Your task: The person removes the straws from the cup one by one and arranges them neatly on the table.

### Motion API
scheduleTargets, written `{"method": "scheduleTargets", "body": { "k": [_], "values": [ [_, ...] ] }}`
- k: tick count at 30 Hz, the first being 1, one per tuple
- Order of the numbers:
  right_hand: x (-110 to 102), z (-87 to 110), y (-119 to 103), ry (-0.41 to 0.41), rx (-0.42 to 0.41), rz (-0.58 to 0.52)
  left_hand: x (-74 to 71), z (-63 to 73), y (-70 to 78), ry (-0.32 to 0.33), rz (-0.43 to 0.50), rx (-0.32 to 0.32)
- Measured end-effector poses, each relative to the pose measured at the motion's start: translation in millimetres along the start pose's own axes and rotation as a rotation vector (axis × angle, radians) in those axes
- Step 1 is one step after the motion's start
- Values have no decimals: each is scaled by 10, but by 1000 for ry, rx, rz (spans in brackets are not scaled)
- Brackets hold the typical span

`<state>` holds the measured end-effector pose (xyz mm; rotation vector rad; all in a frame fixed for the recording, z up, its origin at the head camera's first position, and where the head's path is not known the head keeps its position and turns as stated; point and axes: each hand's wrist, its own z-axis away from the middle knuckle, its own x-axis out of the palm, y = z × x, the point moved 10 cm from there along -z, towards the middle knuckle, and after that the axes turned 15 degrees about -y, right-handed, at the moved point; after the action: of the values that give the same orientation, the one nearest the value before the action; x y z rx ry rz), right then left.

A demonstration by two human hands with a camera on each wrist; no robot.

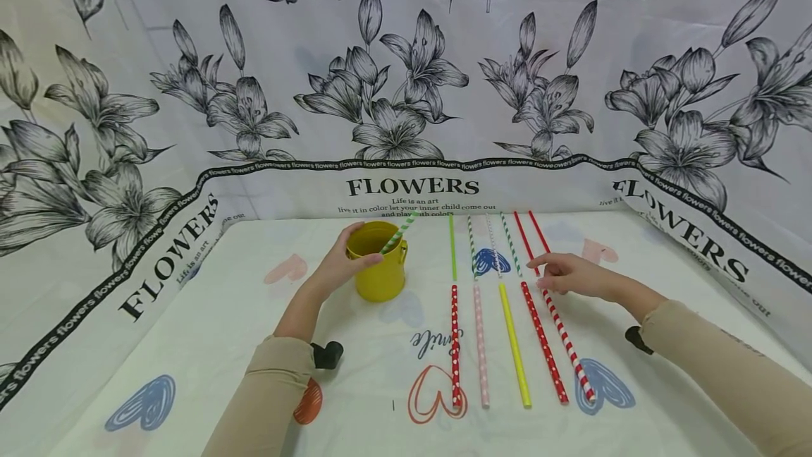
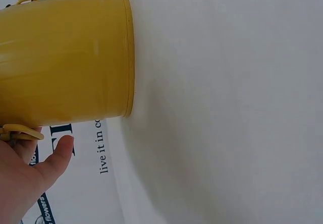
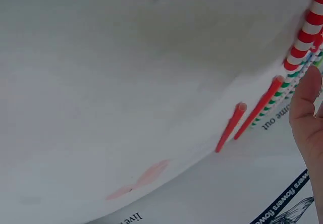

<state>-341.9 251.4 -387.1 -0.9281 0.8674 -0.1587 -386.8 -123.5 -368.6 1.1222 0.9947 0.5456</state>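
Observation:
My left hand [image 1: 339, 259] holds a yellow bucket [image 1: 380, 277] by its left side, thumb at the near rim and fingers on the far side. A green-and-white striped straw [image 1: 400, 231] leans inside the bucket. Over the near ends of two plain red straws [image 1: 525, 242] is my right hand [image 1: 574, 277], thumb and index finger apart. Its fingertips overlap the top of a red-and-white striped straw [image 1: 567, 337]. In the right wrist view, the thumb [image 3: 307, 93] shows beside the striped straw, and the other fingers are mostly out of frame.
Left of the red straws, the far row has a green straw [image 1: 453, 249] and several striped ones. The near row includes red dotted straws [image 1: 544, 344], a pink one [image 1: 481, 344] and a yellow one [image 1: 514, 348]. Behind hangs a flower-printed cloth [image 1: 254, 55].

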Motion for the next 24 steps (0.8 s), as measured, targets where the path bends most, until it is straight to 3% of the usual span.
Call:
{"method": "scheduleTargets", "body": {
  "k": [13,24],
  "values": [
    [-2,-350,-460,41,-109,-158,5,10,6,2,17,-4],
    [107,-840,-950,28,-198,-292,-7,9,15,10,2,2]
  ]
}}
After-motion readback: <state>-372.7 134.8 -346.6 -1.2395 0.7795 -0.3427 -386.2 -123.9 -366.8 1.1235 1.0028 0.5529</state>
